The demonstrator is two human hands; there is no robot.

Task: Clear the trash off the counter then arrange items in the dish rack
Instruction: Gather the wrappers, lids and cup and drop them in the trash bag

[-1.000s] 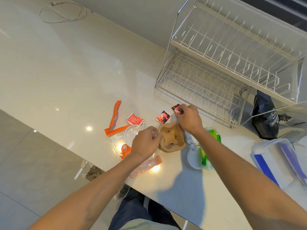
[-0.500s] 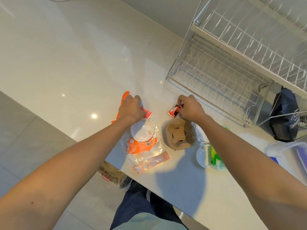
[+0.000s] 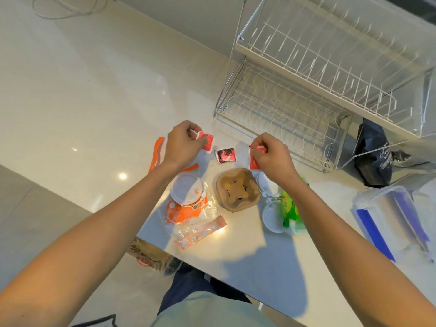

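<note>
My left hand (image 3: 182,145) pinches a red sauce packet (image 3: 208,142) just above the counter. My right hand (image 3: 271,155) pinches a second red sauce packet (image 3: 254,162). Between them a third red and black packet (image 3: 226,155) lies flat. Below sit a brown cardboard cup holder (image 3: 238,193), a clear wrapper with orange print (image 3: 186,208) under a white lid (image 3: 186,192), an orange strip (image 3: 157,153), a green wrapper (image 3: 291,208) and a small clear cup (image 3: 272,217). The two-tier wire dish rack (image 3: 306,102) stands at the back right with nothing in it.
A clear food container with blue clips (image 3: 391,223) lies at the right edge. A dark bag (image 3: 374,154) sits beside the rack. A brown paper bag (image 3: 151,254) stands on the floor below the counter edge. A white cable (image 3: 63,8) is far left.
My left hand has closed on a red packet and lifted it off the counter. My right hand has raised its packet above the cup holder.
</note>
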